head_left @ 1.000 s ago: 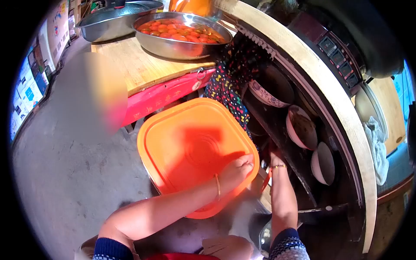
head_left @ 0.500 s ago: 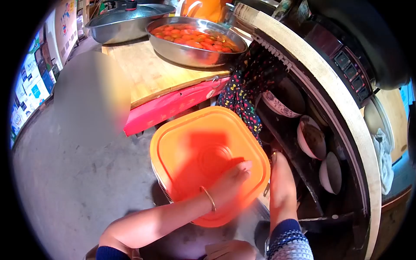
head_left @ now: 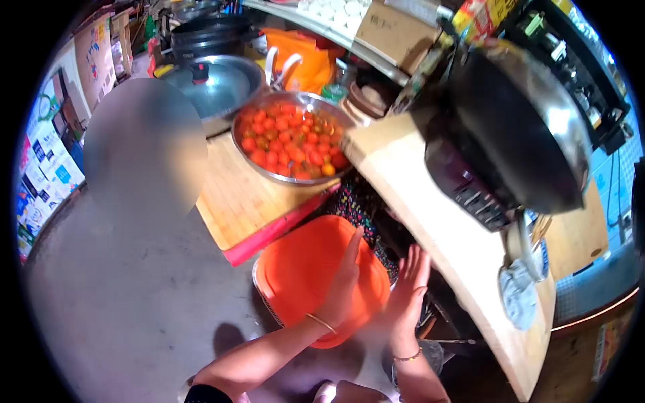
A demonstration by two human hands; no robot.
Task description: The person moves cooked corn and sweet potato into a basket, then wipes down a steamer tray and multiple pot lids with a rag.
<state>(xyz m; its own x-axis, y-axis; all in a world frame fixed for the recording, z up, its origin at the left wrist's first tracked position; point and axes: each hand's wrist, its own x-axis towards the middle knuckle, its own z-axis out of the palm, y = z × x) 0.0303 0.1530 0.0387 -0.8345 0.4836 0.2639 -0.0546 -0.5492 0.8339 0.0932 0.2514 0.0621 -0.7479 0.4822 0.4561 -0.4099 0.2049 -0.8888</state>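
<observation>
My left hand point(head_left: 344, 289) is over the orange lid point(head_left: 302, 269) of a square container, its fingers stretched upward and holding nothing. To the right of the lid, beside the counter edge, is my right hand point(head_left: 408, 295), with fingers extended and apart and nothing in it. The palms roughly face each other with a gap between them. Behind the container, a wide metal basin point(head_left: 242, 144) of red tomatoes in liquid rests on a wooden board point(head_left: 238, 195).
A large black wok point(head_left: 514, 127) stands on a cooker over the pale countertop point(head_left: 443, 201) at right. A grey cloth point(head_left: 517, 295) lies on that countertop. Further back are a lidded pan point(head_left: 225, 87), an orange bag point(head_left: 306, 64) and a cardboard box point(head_left: 393, 33).
My right hand has come up out of the shelf space below the counter and opened. My left hand has lifted its fingers. The view has tilted up, showing the wok and countertop.
</observation>
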